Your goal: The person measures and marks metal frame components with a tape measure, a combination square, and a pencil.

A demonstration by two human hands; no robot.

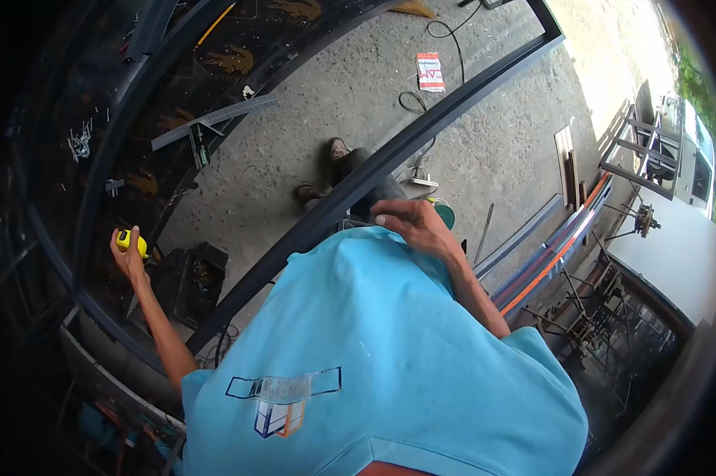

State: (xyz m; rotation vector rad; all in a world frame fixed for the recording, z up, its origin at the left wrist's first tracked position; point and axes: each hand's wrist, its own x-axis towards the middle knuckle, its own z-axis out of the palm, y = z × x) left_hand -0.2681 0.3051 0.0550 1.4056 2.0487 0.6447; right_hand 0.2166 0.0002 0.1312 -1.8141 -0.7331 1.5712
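At the far left, my left hand (128,258) is closed around a yellow tape measure (132,243), held over the edge of the dark work surface. My right hand (418,228) hovers in front of the blue shirt (374,317), its fingers loosely bent and apart from the thumb, with no object showing in it. Close to those fingertips runs the long dark metal bar (405,143) of a large frame, which crosses diagonally in front of my body.
The dark work surface (124,79) carries screws (80,143), a pencil (215,25) and a grey metal strip (215,120). Below it sits a black toolbox (195,282). A cable (457,47) crosses the concrete floor. Metal profiles (556,246) lie at the right.
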